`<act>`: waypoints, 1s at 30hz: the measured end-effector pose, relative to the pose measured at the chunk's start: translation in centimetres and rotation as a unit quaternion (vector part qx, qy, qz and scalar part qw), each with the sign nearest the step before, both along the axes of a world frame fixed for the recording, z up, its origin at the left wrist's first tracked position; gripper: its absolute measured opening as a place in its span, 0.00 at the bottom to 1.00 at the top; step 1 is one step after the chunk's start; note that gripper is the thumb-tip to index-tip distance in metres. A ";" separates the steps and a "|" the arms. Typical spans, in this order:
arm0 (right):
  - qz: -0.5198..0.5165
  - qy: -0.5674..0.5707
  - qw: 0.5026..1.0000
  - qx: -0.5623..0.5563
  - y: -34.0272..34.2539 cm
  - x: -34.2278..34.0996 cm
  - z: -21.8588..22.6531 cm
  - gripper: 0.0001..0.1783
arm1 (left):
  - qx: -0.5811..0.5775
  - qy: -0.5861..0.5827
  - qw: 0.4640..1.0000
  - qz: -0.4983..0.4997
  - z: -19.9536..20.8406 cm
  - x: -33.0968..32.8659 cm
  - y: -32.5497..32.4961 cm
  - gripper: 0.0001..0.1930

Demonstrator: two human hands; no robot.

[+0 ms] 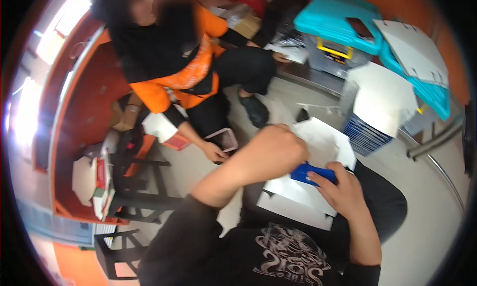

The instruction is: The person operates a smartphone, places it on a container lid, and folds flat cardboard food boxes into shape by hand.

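Observation:
A white cardboard box or folded sheet [298, 209] lies across my lap, its flaps spread. Over its middle, my right hand [344, 189] grips a small deep-blue object [314, 174], thumb on the near side; its exact kind does not show. Just left of it, my left hand [279, 149] is closed with the back of the hand up, above the left part of the white cardboard. Its fingers are turned away, so whatever they may hold is hidden.
A person in orange and black sits opposite, one hand near a phone [223, 140]. At right stand a blue-patterned box [365, 134] and grey bins with turquoise lids [340, 20]. Metal legs [435, 137] stand farther right; black frames [144, 199] are at left.

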State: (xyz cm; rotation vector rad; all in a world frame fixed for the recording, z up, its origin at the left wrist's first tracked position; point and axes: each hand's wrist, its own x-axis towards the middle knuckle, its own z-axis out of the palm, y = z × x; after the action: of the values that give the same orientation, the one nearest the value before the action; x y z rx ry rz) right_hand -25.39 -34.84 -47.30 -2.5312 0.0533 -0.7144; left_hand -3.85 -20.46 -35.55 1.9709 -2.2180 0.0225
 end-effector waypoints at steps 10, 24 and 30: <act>0.043 -0.048 0.997 -0.045 1.1 0.9 1.5 0.18 | 0.012 -0.026 0.999 -0.019 -0.4 -1.6 0.2 0.04; -0.028 -0.048 0.996 -0.071 -0.3 1.0 0.9 0.34 | -0.089 -0.208 0.972 0.070 -3.1 -7.1 -0.1 0.22; -0.055 -0.068 0.992 -0.092 -0.8 0.9 0.9 0.37 | -0.121 -0.200 0.969 0.081 -4.8 -8.6 -0.3 0.31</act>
State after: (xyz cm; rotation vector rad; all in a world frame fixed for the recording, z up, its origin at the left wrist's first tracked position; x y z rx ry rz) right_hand -24.44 -35.65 -46.36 -2.6616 0.0844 -0.9758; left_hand -12.47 -20.79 -40.36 2.1453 -2.1310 0.7362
